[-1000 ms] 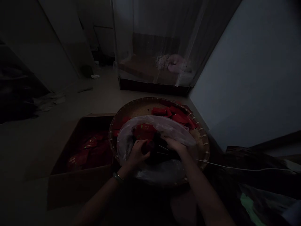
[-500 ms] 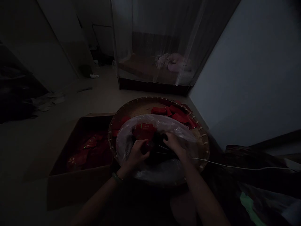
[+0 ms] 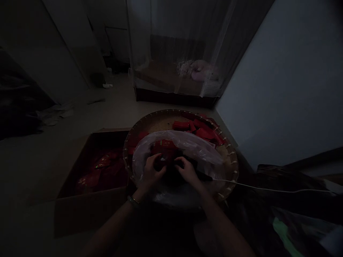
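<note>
My left hand (image 3: 153,170), with a bracelet at its wrist, has its fingers and thumb curled around a small dark red packet (image 3: 161,163). Beside it on the right, my right hand (image 3: 187,172) pinches thumb against fingers; what it holds is lost in the dark. Both hands are above a crumpled clear plastic bag (image 3: 142,150) in a round woven bamboo tray (image 3: 232,157). A larger red packet (image 3: 166,144) with printing lies just beyond my fingers. Near my right wrist is a dark device (image 3: 205,176) with a white cord (image 3: 268,188).
Several red packets (image 3: 205,134) lie at the tray's far right. A cardboard box (image 3: 88,200) holding red packets stands on the floor at left. Behind are a netted bed (image 3: 171,82) and a pale wall (image 3: 281,82). Dark cloth or bags (image 3: 278,175) lie at right.
My right hand has come left and down, away from the bag's far side, to face my left hand. My left hand has moved slightly left and up, its fingers still curled.
</note>
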Tool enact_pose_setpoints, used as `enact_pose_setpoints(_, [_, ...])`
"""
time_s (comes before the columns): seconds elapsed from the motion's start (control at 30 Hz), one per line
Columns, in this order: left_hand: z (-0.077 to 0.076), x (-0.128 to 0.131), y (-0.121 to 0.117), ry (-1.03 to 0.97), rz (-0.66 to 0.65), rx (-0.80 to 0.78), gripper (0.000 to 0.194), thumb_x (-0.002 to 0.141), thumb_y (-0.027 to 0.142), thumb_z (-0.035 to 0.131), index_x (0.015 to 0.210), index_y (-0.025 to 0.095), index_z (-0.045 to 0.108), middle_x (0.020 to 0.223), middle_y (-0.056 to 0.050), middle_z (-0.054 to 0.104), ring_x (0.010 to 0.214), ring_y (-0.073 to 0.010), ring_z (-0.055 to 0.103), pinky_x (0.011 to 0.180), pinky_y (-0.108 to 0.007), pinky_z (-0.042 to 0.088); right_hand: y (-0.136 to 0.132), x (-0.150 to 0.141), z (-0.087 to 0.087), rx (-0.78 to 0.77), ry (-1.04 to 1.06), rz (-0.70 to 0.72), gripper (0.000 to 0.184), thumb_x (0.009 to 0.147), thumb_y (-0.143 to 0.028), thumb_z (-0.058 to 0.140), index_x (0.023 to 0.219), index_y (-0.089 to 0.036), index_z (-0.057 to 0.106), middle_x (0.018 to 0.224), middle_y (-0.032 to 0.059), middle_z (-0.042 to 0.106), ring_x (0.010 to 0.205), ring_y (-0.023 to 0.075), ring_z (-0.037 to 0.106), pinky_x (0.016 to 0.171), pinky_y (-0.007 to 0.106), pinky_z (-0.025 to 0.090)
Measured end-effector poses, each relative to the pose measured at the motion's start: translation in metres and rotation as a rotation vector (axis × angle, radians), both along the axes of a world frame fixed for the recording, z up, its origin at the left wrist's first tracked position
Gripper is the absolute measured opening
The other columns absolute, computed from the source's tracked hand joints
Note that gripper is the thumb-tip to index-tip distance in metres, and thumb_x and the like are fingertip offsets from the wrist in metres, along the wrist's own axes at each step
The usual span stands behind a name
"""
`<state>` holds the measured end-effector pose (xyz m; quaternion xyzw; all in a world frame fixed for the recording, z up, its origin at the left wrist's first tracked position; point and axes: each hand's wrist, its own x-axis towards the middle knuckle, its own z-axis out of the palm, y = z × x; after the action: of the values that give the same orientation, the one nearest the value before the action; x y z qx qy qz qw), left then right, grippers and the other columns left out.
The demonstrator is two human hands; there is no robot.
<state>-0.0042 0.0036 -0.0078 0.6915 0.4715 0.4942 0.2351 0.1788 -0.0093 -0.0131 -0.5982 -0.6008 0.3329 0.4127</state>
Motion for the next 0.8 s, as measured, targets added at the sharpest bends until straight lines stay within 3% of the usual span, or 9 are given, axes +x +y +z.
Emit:
enact_pose_setpoints(0.2, [-0.001,0.000,0.001,-0.011,0.004,-0.006,0.045,0.072,0.019,0.065,0.116,0.021,0.053,0.110,-0.007,0.060,0.101,-0.0210,0.057,0.084,-0.034,0.050,-0.025,-0.015,0.000,-0.091,-0.253,0.247,0.049,0.062,-0.002,0.060,0.109,-0.017,0.061,0.110,0.0099,0.063,0.104,0.0220,0.058,0.094,0.035,0.043])
enact_pose_setpoints(0.27, [-0.002,0.000,0.001,-0.005,0.003,0.003,0.045,0.072,0.019,0.065,0.115,0.020,0.054,0.109,-0.006,0.060,0.101,-0.0211,0.057,0.084,-0.035,0.050,-0.025,-0.015,0.003,-0.083,-0.312,0.279,0.051,0.061,0.001,0.058,0.108,-0.016,0.063,0.110,0.0102,0.063,0.104,0.0221,0.059,0.094,0.035,0.043])
enact_pose_setpoints(0.4, [-0.003,0.000,0.002,0.008,-0.001,-0.001,0.045,0.071,0.020,0.065,0.114,0.020,0.053,0.109,-0.007,0.061,0.101,-0.0217,0.057,0.087,-0.037,0.048,-0.022,-0.013,0.008,-0.061,-0.296,0.169,0.038,0.064,-0.002,0.055,0.097,-0.015,0.067,0.099,0.0099,0.068,0.095,0.0222,0.062,0.089,0.036,0.047])
enact_pose_setpoints(0.57, [-0.005,0.000,0.002,0.047,-0.062,-0.021,0.046,0.071,0.020,0.065,0.115,0.020,0.052,0.110,-0.007,0.060,0.101,-0.0216,0.057,0.087,-0.037,0.048,-0.022,-0.003,0.017,-0.036,-0.029,0.037,0.027,0.069,-0.018,0.059,0.095,-0.017,0.066,0.095,0.0053,0.070,0.090,0.0208,0.064,0.085,0.037,0.050])
enact_pose_setpoints(0.67, [-0.007,0.001,0.002,0.076,-0.117,0.000,0.047,0.071,0.018,0.065,0.116,0.020,0.052,0.110,-0.008,0.060,0.101,-0.0221,0.057,0.087,-0.038,0.047,-0.024,0.006,0.024,-0.091,0.100,-0.007,0.028,0.069,-0.027,0.061,0.096,-0.018,0.066,0.091,0.0034,0.068,0.078,0.0184,0.063,0.065,0.031,0.055])
enact_pose_setpoints(0.73, [-0.008,0.001,0.003,0.094,-0.149,0.014,0.046,0.070,0.017,0.065,0.115,0.020,0.053,0.109,-0.008,0.061,0.100,-0.0223,0.057,0.086,-0.039,0.047,-0.026,0.011,0.031,-0.141,0.180,-0.027,0.031,0.068,-0.031,0.062,0.097,-0.019,0.065,0.087,0.0020,0.066,0.064,0.0145,0.060,0.047,0.024,0.051])
enact_pose_setpoints(0.8, [-0.007,0.002,0.003,0.106,-0.176,0.010,0.046,0.069,0.016,0.064,0.114,0.019,0.053,0.108,-0.008,0.062,0.098,-0.0220,0.057,0.085,-0.038,0.047,-0.027,0.016,0.040,-0.143,0.230,-0.062,0.032,0.067,-0.033,0.064,0.096,-0.019,0.064,0.082,0.0008,0.064,0.055,0.0112,0.055,0.040,0.021,0.047])
